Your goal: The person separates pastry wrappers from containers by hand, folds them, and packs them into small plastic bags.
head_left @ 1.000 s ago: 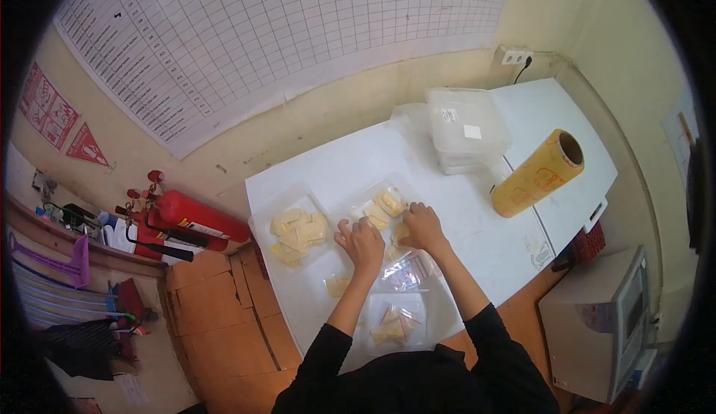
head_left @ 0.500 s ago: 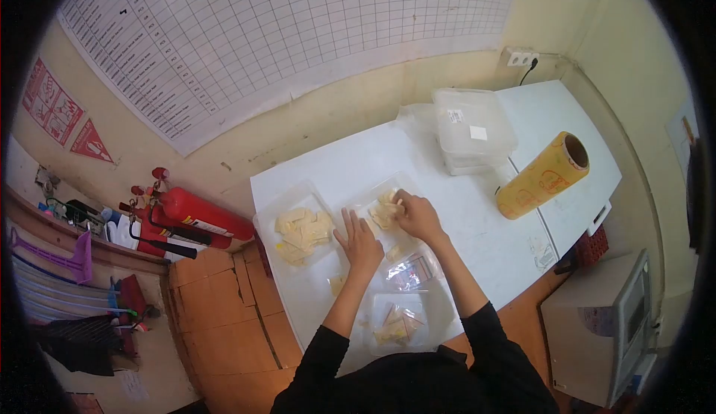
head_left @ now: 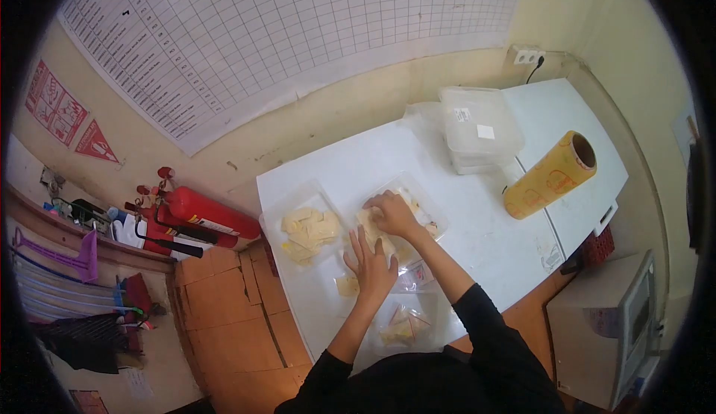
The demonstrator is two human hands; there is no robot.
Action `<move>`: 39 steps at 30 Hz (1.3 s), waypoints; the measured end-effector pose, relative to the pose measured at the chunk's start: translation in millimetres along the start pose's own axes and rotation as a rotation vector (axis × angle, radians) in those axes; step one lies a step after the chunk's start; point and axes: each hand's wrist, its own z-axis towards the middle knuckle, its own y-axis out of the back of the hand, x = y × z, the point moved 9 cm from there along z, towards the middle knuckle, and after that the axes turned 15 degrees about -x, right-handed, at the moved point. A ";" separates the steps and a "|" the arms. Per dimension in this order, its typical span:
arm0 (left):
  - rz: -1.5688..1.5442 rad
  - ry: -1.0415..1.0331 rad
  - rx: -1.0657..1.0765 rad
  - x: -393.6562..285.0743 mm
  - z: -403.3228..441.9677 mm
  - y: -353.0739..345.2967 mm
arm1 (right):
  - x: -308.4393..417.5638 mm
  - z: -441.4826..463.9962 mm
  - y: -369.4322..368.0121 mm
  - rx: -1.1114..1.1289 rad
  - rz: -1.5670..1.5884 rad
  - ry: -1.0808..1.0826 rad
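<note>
My left hand (head_left: 372, 271) has its fingers spread at the near left edge of a clear tray (head_left: 429, 198), touching or just above pale pieces (head_left: 367, 224). My right hand (head_left: 395, 215) reaches over the same tray, its fingers bent down onto the pale pieces; what they grip, if anything, is hidden. To the left, a clear container (head_left: 319, 191) holds a heap of flat pale yellow pieces (head_left: 309, 233). Nearer my body lie a small packet (head_left: 347, 286), a glossy plastic bag (head_left: 415, 276) partly behind my arm, and a container with bagged pale pieces (head_left: 403, 326).
On the white table (head_left: 477, 242) stand stacked clear containers (head_left: 481, 127) and a yellow film roll (head_left: 552, 175). Red fire extinguishers (head_left: 205, 211) are beside the table's left edge. A grey appliance (head_left: 597, 328) stands on the floor at right.
My right hand has moved left across the tray, toward my left hand. My left hand has shifted slightly nearer my body and spread its fingers. The view has shifted slightly.
</note>
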 end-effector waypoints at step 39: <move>-0.037 -0.073 0.012 10.9 -4.7 -0.7 | -39.7 -77.0 30.2 0.325 -0.581 -0.423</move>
